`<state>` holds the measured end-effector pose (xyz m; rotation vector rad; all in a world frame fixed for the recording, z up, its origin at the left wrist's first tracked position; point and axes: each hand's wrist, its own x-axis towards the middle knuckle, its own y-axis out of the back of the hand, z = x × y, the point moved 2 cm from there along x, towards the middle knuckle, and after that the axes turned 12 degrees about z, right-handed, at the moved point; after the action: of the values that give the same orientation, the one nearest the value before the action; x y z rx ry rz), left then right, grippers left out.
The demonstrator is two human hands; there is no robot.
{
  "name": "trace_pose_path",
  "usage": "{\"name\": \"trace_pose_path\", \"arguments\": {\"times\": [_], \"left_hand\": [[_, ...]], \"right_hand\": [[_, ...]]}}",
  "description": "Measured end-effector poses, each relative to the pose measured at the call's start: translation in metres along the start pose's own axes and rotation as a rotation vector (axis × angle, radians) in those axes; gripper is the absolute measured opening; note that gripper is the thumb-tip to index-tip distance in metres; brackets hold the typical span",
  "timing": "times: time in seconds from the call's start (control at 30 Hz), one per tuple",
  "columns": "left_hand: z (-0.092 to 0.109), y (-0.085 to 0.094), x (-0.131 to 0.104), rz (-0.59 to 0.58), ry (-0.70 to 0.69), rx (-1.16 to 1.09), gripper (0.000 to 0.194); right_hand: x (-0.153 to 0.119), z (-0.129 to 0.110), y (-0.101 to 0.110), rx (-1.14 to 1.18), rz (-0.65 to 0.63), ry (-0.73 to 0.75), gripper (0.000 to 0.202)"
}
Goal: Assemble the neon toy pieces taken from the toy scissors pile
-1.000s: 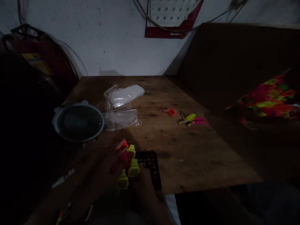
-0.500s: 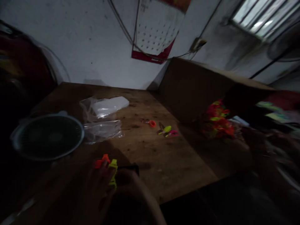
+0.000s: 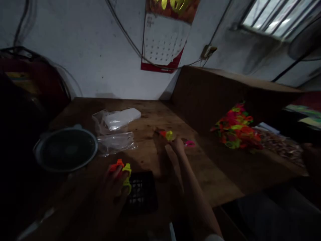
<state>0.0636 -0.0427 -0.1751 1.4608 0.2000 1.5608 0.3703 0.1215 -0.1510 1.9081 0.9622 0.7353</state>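
My left hand (image 3: pixel 114 184), low and dark at centre left, has its fingers wrapped over bright orange (image 3: pixel 119 163) and yellow plastic pieces (image 3: pixel 127 179) with notched edges. Just right of it is a black lattice basket (image 3: pixel 142 192). My right hand (image 3: pixel 177 144) reaches over the wooden table, its fingertips closed at a small yellow plastic piece (image 3: pixel 169 135). Against that piece's left side lies an orange one (image 3: pixel 162 133). A pink ring-shaped piece (image 3: pixel 190 143) lies right of the hand. Dimness hides the exact finger contact.
Clear plastic bags (image 3: pixel 116 142) and a white packet (image 3: pixel 122 117) lie at the left. A round pale-rimmed lid or tray (image 3: pixel 66 150) sits beside them. At right, a colourful heap of plastic pieces (image 3: pixel 239 130) stands before a large cardboard box (image 3: pixel 200 95). Another person's arm shows at far right.
My right hand has moved from beside the left hand out to the small pieces. The yellow piece has shifted left, toward the orange one. The basket is now uncovered; the left hand keeps its hold.
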Motion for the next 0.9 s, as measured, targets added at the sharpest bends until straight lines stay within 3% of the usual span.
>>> {"name": "trace_pose_path", "arguments": {"times": [0.07, 0.2, 0.3, 0.37, 0.47, 0.7, 0.9], "left_hand": [[-0.005, 0.0, 0.004, -0.018, -0.022, 0.013, 0.043], [-0.015, -0.003, 0.016, -0.069, -0.007, 0.027, 0.039], [-0.015, -0.001, 0.026, -0.076, 0.004, -0.028, 0.037], [-0.013, 0.002, 0.031, -0.081, 0.007, -0.05, 0.037], [-0.009, 0.006, 0.034, -0.091, 0.024, -0.043, 0.037], [-0.006, 0.006, 0.033, -0.058, 0.047, -0.028, 0.037], [-0.01, 0.004, 0.025, -0.046, 0.029, -0.105, 0.041]], "right_hand": [[-0.039, 0.002, -0.001, 0.231, -0.121, 0.034, 0.038], [-0.145, -0.001, -0.013, 1.196, -0.537, -0.172, 0.039], [-0.211, -0.012, -0.028, 1.471, -0.807, -0.323, 0.041], [-0.234, -0.017, -0.035, 1.479, -0.823, -0.326, 0.039], [-0.247, -0.022, -0.041, 1.36, -0.771, -0.204, 0.025], [-0.251, -0.03, -0.053, 1.006, -0.665, 0.043, 0.009], [-0.243, -0.032, -0.06, 0.836, -0.629, 0.231, 0.019]]}}
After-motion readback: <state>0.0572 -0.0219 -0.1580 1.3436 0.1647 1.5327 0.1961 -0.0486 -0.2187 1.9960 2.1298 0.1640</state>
